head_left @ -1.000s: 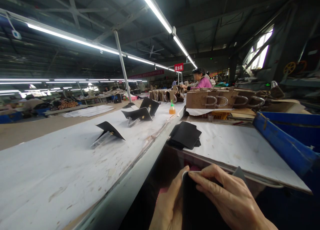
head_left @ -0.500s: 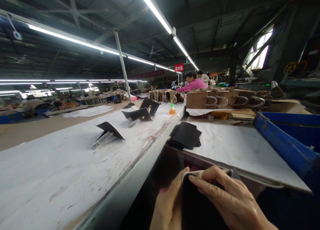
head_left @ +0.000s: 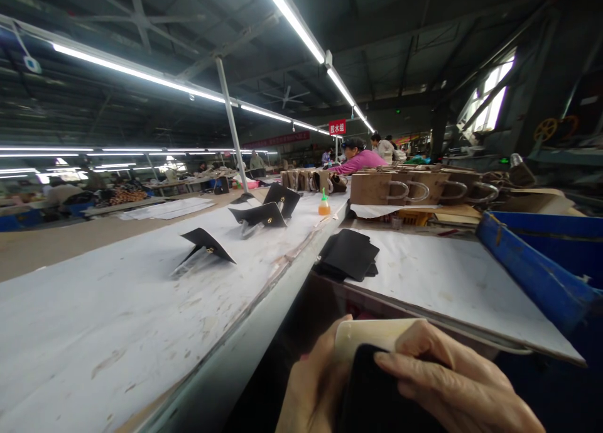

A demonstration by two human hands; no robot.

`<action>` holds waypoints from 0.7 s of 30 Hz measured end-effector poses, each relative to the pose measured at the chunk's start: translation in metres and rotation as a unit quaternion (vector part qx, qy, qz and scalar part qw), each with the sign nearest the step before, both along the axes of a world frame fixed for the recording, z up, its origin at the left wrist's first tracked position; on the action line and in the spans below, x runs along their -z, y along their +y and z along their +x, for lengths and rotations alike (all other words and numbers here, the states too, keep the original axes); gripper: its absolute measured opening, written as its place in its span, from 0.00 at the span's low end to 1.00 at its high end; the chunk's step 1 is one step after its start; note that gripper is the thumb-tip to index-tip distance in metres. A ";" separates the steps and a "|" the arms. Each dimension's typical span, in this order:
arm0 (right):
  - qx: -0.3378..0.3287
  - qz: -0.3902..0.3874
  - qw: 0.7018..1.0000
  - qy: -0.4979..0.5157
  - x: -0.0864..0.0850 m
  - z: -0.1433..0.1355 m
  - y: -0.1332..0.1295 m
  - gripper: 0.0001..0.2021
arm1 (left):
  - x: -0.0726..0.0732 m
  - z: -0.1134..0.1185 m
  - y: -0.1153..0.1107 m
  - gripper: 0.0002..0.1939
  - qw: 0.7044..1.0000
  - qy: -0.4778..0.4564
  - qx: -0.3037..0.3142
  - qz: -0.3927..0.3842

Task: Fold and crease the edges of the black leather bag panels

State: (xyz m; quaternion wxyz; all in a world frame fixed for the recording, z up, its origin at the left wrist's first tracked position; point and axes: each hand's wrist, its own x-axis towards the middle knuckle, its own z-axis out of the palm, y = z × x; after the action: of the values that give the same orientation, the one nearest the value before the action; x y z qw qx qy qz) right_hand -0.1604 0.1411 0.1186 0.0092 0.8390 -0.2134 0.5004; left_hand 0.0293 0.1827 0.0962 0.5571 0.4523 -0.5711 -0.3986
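Note:
At the lower middle, a black leather-like piece (head_left: 377, 395) with a pale cream backing (head_left: 372, 334) is between my two hands. My left hand (head_left: 308, 379) grips its left edge, with the thumb up by the top corner. My right hand (head_left: 456, 383) is closed on the upper right, its fingertips pressing the rim of the black layer. The cream layer stands behind the black one, and a gap shows between them at the top. The lower part of the piece runs out of the picture.
Black flaps with metal clasps (head_left: 207, 247) stand on the white-covered table (head_left: 117, 332). Beyond them is a glue bottle (head_left: 323, 205) with a green tip. A stack of black pieces (head_left: 351, 254) lies to the right, near brown handled bags (head_left: 372, 188) and a blue bin (head_left: 532, 263). A co-worker (head_left: 362, 161) leans over farther back.
The black layer's top edge has come down away from the cream backing, so more cream shows. My right hand has shifted slightly right and down with it.

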 end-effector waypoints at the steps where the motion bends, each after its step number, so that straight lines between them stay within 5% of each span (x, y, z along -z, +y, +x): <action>1: -0.014 -0.020 1.000 0.008 0.000 0.000 -0.001 0.08 | 0.000 -0.001 0.000 0.23 1.000 0.005 0.010 0.004; 6: -0.029 -0.080 0.996 0.029 -0.001 0.000 -0.004 0.17 | -0.003 -0.002 -0.001 0.20 0.995 0.053 0.081 -0.011; 21: -0.008 -0.094 0.994 0.050 -0.001 0.002 -0.003 0.20 | 0.011 -0.006 -0.004 0.23 0.994 0.035 0.090 -0.050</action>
State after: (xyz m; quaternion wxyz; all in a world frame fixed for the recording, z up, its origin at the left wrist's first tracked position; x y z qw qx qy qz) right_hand -0.1588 0.1378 0.1195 0.0944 0.8602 -0.1578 0.4756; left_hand 0.0230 0.1789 0.0856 0.5602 0.3570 -0.6088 -0.4336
